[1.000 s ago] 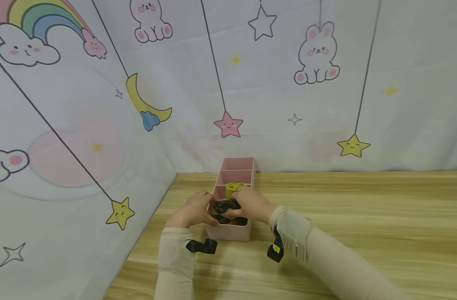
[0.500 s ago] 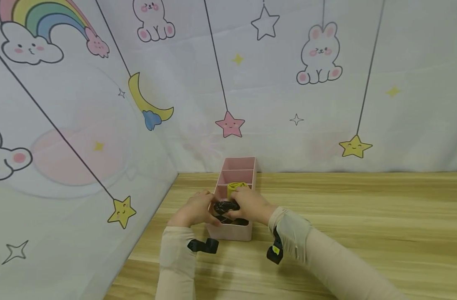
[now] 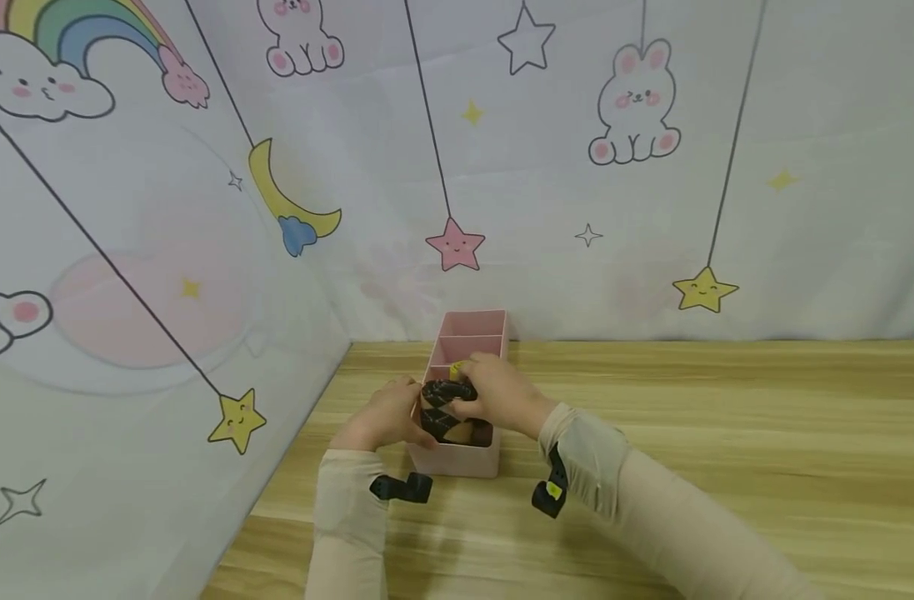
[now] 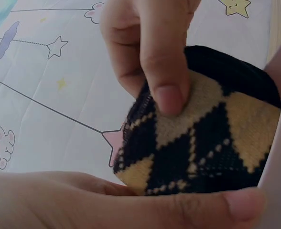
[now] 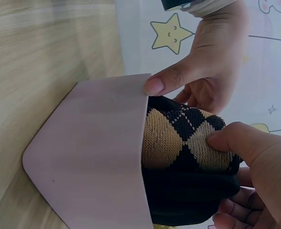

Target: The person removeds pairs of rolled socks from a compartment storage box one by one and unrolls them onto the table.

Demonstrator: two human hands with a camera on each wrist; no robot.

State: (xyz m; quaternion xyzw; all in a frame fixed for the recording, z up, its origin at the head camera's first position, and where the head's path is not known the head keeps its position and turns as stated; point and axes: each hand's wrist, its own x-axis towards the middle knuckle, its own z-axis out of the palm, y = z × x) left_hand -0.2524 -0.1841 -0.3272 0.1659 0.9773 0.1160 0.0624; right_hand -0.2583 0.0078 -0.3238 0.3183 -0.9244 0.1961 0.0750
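A folded argyle sock point(image 3: 443, 423), black with tan diamonds, stands partly out of the front compartment of a pink divided storage box point(image 3: 457, 461). My right hand point(image 3: 501, 393) pinches its upper end, the thumb pressing on a tan diamond in the left wrist view. Black cloth point(image 5: 193, 200) lies against the patterned part in the right wrist view. My left hand point(image 3: 385, 415) grips the box's left front corner, thumb at the rim. Behind the sock shows a bit of a yellow rolled cloth point(image 3: 455, 369), mostly hidden by my right hand.
The box's two rear compartments point(image 3: 471, 335) show bare pink walls. It stands on a wood-grain table point(image 3: 689, 433), close to a white cartoon-print curtain point(image 3: 561, 283) at the back. Another curtain side point(image 3: 142, 450) runs along the left edge.
My right hand has risen slightly, and the argyle sock stands higher out of the box. The yellow roll is now more covered. My left hand has stayed at the box corner.
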